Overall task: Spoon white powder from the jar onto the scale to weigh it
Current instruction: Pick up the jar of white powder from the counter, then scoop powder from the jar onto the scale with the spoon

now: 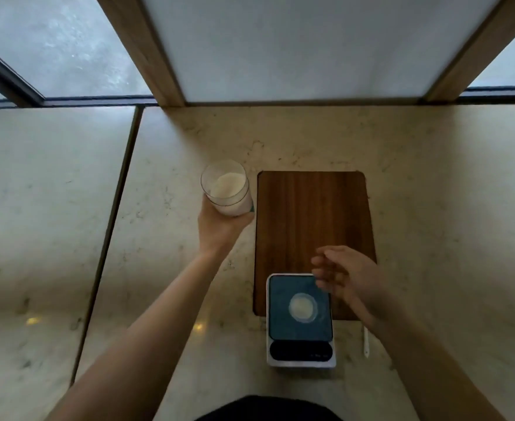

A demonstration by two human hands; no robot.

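At a pale marble surface [402, 177] under a frosted window, I am weighing powder.

My left hand [219, 229] is gripping the open glass jar [227, 189] of white powder beside the wooden board [311, 214]. My right hand [341, 275] is hovering loose-fingered and empty over the scale [300, 320], where a small mound [302, 307] is sitting. A white spoon-like utensil [366, 341] is lying just right of the scale. I judge picking it up comes next.

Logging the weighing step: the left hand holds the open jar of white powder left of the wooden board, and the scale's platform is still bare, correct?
Not quite. The head view shows a small round pile of white powder already on the scale. The rest holds: the left hand grips the open jar left of the wooden board.
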